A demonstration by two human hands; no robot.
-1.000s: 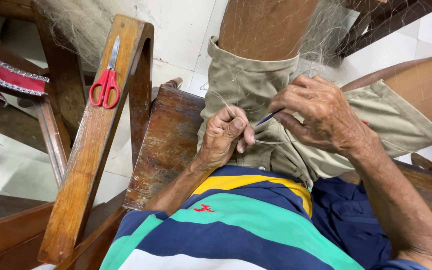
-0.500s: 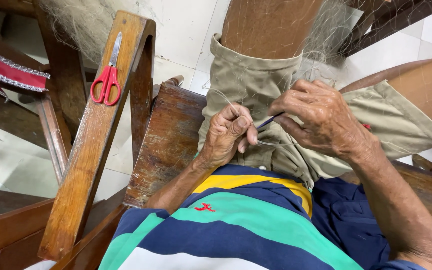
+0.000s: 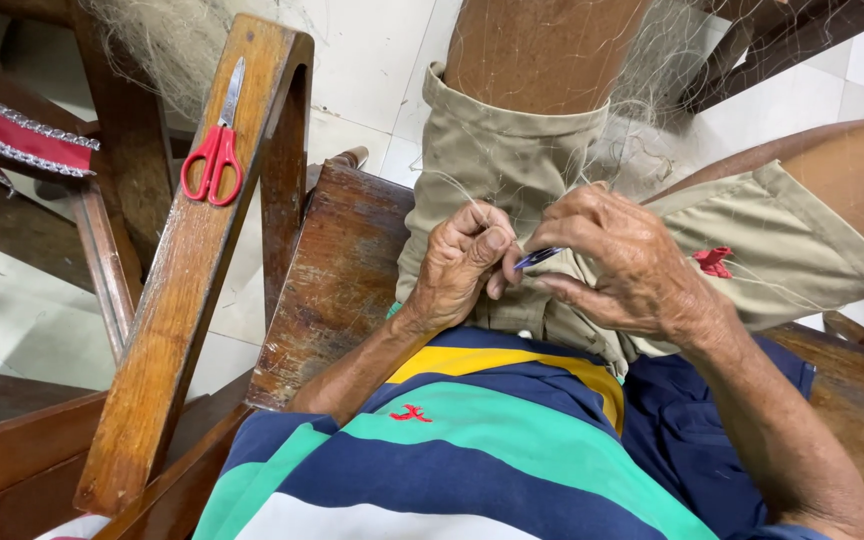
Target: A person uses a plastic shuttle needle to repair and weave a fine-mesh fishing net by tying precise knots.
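Observation:
My left hand [image 3: 460,262] is closed, pinching fine strands of a pale fishing net [image 3: 642,95] in my lap. Close beside it, my right hand [image 3: 620,266] grips a thin blue netting needle [image 3: 535,258] whose tip points toward the left fingers. The two hands almost touch over my khaki shorts [image 3: 512,150]. The net drapes over my knees and spreads toward the floor. Which strand the needle meets is too fine to tell.
Red-handled scissors [image 3: 214,150] lie on the wooden chair arm [image 3: 182,290] at my left. A worn wooden seat [image 3: 337,280] shows under me. A red cushion with silver trim [image 3: 17,140] rests on another chair at far left. White floor tiles [image 3: 372,50] lie ahead.
Both hands have shifted slightly while working the net; the left fingers have pinched tighter and the needle sits closer to them. The scissors have not moved.

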